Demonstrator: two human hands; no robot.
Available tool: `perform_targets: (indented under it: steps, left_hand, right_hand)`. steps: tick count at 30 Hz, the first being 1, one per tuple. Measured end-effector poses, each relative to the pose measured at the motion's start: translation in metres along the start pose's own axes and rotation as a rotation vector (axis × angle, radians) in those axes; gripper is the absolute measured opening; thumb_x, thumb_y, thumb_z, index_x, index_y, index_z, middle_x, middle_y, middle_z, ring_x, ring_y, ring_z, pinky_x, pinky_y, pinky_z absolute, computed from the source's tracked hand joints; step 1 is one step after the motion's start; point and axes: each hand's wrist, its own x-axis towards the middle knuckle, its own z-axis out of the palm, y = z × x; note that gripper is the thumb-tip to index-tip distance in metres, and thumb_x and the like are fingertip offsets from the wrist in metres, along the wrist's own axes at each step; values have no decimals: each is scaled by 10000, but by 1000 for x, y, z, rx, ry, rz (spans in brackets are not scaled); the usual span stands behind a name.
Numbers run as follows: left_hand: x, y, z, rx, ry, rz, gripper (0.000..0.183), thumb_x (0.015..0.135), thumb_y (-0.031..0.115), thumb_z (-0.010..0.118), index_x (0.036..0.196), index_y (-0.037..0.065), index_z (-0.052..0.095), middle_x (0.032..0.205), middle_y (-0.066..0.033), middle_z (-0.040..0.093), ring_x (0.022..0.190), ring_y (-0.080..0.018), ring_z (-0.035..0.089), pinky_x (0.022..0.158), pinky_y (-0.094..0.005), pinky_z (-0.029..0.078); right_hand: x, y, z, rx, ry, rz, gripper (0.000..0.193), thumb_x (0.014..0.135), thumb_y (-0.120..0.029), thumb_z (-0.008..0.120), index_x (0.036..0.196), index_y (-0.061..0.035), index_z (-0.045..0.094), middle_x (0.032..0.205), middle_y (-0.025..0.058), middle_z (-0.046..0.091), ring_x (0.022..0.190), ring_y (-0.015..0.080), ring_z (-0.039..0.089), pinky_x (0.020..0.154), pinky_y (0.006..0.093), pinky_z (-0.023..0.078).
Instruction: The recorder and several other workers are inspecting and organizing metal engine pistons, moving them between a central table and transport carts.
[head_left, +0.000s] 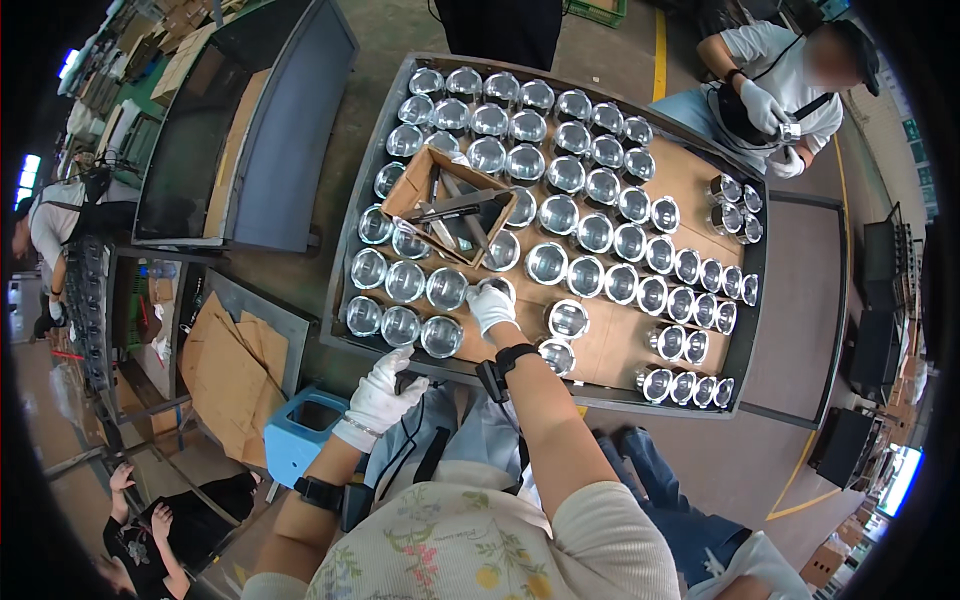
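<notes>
The right hand (492, 308), in a white glove, touches a shiny metal cup (499, 288) toward the near side of the counter (610, 398), left of its middle; its grip is partly curled, but how firmly cannot be told. The left hand (378, 405), also gloved, is at the near left edge with fingers half bent; whether it holds anything is unclear. Rows of similar cups (594, 232) surround an open box (408, 183) of tools (447, 214) at far left.
</notes>
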Motion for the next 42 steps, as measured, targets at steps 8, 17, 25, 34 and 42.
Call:
perform_targets:
  steps: [8, 17, 25, 34, 42]
  left_hand:
    - [20, -1, -12, -22, -82, 98, 557, 775, 64, 703, 1259, 30, 431, 1174, -125, 554, 1062, -233, 563, 896, -340, 467]
    - [65, 42, -6, -149, -219, 69, 389, 840, 48, 632, 1208, 40, 507, 1074, -54, 595, 1001, -126, 571, 876, -277, 472]
    - [63, 117, -18, -574, -398, 201, 424, 908, 78, 536, 1307, 36, 398, 1222, -84, 510, 1146, -168, 487, 970, -286, 400]
    - [38, 171, -19, -417, -540, 531, 1048, 604, 202, 848, 1399, 21, 190, 1335, -138, 396, 1254, -240, 391, 1053, -363, 319]
    - [46, 171, -30, -255, -430, 809, 1041, 544, 193, 871, 1356, 32, 240, 1305, -121, 425, 1207, -238, 448, 1033, -370, 348]
  right_hand:
    - [-37, 49, -52, 56, 222, 63, 529, 892, -478, 374, 960, -30, 648, 903, 255, 636, 867, 402, 620, 804, 453, 481]
    - [-132, -10, -133, 1646, 74, 339, 489, 875, -510, 535, 1048, -54, 566, 970, 115, 636, 851, 251, 619, 735, 402, 535]
    - [-174, -47, -166, 1929, -216, 48, 530, 868, -528, 529, 1082, -48, 589, 1059, 110, 628, 946, 255, 605, 818, 411, 507]
    - [-224, -95, -219, 1701, 119, -199, 250, 946, -291, 508, 1083, -91, 569, 940, -7, 606, 832, 90, 594, 740, 253, 509]
    - [-228, -78, -208, 1128, 366, -480, 214, 956, -214, 457, 897, -45, 575, 845, 7, 549, 754, 91, 505, 719, 254, 433]
